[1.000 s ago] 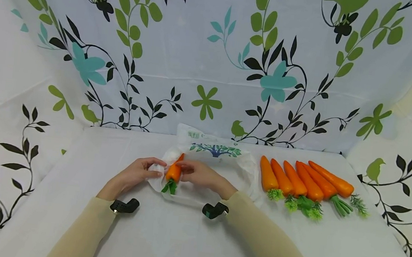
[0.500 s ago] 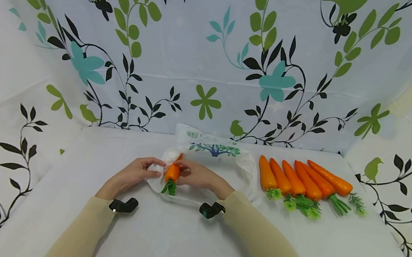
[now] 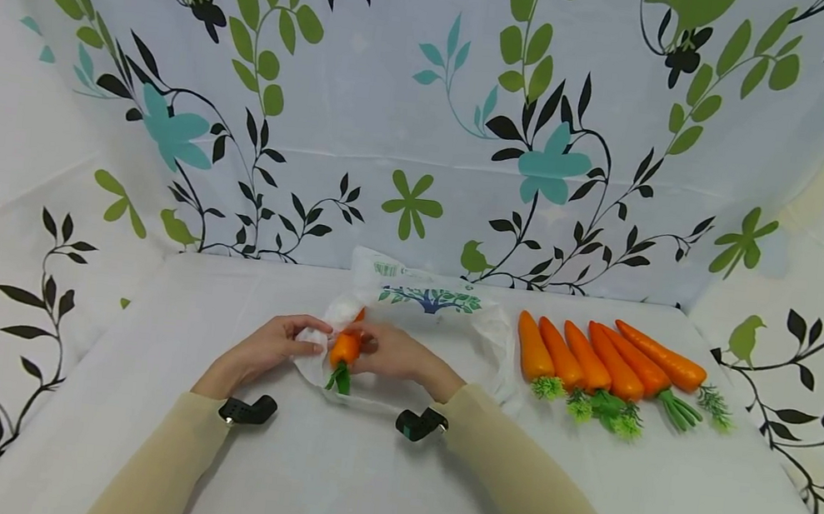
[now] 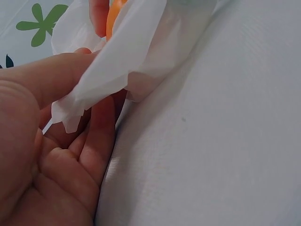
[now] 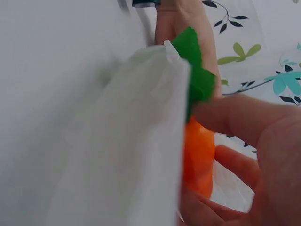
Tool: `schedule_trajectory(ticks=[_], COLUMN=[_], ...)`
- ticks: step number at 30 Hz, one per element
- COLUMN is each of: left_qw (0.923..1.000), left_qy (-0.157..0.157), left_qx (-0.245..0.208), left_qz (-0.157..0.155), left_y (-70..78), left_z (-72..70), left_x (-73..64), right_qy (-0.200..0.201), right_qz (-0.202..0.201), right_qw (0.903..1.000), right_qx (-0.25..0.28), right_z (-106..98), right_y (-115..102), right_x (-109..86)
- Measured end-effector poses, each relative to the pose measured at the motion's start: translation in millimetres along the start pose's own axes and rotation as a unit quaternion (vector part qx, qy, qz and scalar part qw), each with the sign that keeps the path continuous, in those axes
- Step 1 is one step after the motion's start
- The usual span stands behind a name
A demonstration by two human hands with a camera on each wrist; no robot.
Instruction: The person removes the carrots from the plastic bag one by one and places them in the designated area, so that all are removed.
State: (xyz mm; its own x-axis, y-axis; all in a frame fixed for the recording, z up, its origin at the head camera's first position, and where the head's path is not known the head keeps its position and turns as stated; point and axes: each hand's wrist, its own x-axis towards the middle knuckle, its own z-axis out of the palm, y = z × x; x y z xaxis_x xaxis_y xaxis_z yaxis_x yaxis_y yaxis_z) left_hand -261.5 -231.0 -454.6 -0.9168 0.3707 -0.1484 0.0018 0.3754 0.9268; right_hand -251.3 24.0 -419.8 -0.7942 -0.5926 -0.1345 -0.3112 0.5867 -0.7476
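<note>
An orange carrot point(image 3: 344, 349) with green leaves lies at the mouth of a white plastic bag point(image 3: 432, 299), its leafy end toward the person. My right hand point(image 3: 396, 352) grips this carrot; in the right wrist view thumb and fingers sit on either side of the orange body point(image 5: 198, 155), the thumb by the green leaves point(image 5: 201, 82). On the other side, my left hand point(image 3: 272, 353) pinches the bag's edge, and the left wrist view has the thin plastic point(image 4: 127, 52) between thumb and fingers. Part of the carrot is hidden behind the right fingers and the bag.
Several more orange carrots point(image 3: 597, 360) with green tops lie in a row right of the bag on the white-covered table point(image 3: 328, 483). Behind the table hangs a patterned cloth point(image 3: 368, 102) with leaves and birds. A black wrist strap point(image 3: 248, 411) sits on each arm.
My right hand has shifted slightly left, and its fingers have closed further round the carrot. My left hand stays on the bag's edge.
</note>
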Motion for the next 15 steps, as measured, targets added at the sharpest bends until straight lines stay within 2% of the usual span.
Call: schedule_trajectory(ticks=[6,15], left_qw=[1.0000,1.0000], left_qy=[0.002,0.005], left_qx=[-0.001,-0.001], left_qz=[0.000,-0.005], left_y=[0.6,-1.2], left_z=[0.8,0.8], left_x=[1.1,1.0], right_qy=[0.057,0.094], right_qz=[0.003,-0.004], right_qw=[0.9984,0.9955], right_qx=[0.004,0.009], right_z=[5.6,14.3], right_y=[-2.2,-0.4], right_x=[1.1,5.5])
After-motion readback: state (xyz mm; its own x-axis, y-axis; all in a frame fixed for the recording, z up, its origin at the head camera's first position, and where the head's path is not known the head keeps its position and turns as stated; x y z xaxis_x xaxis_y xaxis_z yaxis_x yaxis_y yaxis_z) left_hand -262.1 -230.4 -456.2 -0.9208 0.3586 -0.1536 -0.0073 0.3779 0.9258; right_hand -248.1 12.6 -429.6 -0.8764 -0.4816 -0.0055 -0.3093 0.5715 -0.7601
